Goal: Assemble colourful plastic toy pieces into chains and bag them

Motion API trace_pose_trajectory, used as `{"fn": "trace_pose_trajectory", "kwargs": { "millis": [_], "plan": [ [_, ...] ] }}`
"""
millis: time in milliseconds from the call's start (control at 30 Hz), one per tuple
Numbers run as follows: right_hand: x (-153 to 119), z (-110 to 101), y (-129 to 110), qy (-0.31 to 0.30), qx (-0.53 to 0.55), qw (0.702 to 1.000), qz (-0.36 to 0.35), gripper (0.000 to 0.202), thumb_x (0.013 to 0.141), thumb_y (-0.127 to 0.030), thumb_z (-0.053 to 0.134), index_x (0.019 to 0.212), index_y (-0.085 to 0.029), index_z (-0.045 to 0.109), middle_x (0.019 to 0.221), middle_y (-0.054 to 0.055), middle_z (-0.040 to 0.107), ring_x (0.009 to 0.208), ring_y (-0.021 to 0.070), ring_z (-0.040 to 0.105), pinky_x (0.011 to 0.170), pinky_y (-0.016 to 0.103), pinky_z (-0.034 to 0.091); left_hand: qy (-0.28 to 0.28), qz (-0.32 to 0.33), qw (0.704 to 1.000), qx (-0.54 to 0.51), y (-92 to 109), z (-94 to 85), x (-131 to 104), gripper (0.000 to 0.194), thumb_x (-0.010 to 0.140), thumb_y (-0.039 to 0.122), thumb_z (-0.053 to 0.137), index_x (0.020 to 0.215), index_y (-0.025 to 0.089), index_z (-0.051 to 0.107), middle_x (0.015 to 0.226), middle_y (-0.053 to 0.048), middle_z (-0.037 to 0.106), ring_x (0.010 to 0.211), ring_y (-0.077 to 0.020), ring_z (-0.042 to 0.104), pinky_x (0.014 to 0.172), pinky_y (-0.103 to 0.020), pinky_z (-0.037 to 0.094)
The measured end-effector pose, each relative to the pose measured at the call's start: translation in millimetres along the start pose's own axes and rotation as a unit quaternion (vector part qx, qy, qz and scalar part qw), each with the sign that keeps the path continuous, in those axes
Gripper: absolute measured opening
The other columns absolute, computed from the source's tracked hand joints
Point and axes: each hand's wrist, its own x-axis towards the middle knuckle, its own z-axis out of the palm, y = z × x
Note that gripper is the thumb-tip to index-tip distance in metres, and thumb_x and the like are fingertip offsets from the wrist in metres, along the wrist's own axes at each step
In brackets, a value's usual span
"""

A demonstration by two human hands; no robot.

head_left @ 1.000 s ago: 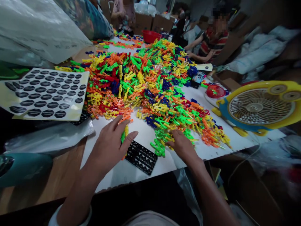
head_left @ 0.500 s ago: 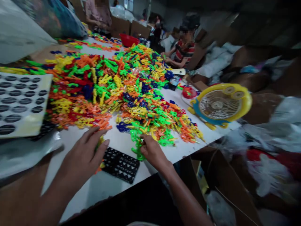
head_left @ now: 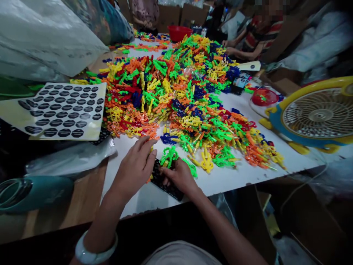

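My right hand is closed on a bright green plastic toy piece, which sticks up from the fingertips above a black tray with a pattern of holes. To its left, my left hand reaches out with fingers stretched and thumb apart, beside the tray's left end. Bits of yellow and orange plastic peek out from under that palm; most of them are hidden. Just beyond both hands spreads a large pile of coloured plastic toy pieces, and a dark blue piece lies at its near edge.
A sheet of black oval stickers lies at left, above a clear plastic bag and a teal bottle. A yellow and blue fan stands at right. Two people sit across the table, near a red basin.
My right hand has moved from the pile's edge to over the black tray, carrying a green piece. The left hand stays outstretched beside the tray. The whole view has swung.
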Motion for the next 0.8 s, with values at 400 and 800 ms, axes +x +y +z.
{"fn": "trace_pose_trajectory", "kwargs": {
  "millis": [400, 800],
  "plan": [
    [4.3, 27.9, 2.2, 0.092, -0.136, 0.985, -0.053, 0.026, 0.081, -0.033, 0.059, 0.1, -0.022, 0.045, 0.052, -0.007, 0.056, 0.046, 0.0172, 0.059, 0.046, 0.022, 0.039, 0.018, -0.008, 1.0, -0.02, 0.1, 3.4, 0.2, 0.042, 0.097, 0.037, 0.029, 0.128, 0.021, 0.052, 0.136, -0.009, 0.05, 0.129, -0.0217, 0.046, 0.11, -0.041, 0.036],
    [8.4, 39.1, 3.9, 0.122, -0.287, 0.946, -0.089, 0.014, 0.076, -0.02, 0.054, 0.088, -0.022, 0.047, 0.072, 0.002, 0.066, 0.061, 0.0185, 0.06, 0.054, 0.024, 0.037, 0.012, -0.019, 0.999, -0.022, 0.9, 2.4, 0.2, 0.045, 0.098, 0.041, 0.027, 0.131, 0.021, 0.05, 0.138, -0.008, 0.049, 0.131, -0.0204, 0.044, 0.111, -0.039, 0.036]
  ]
}}
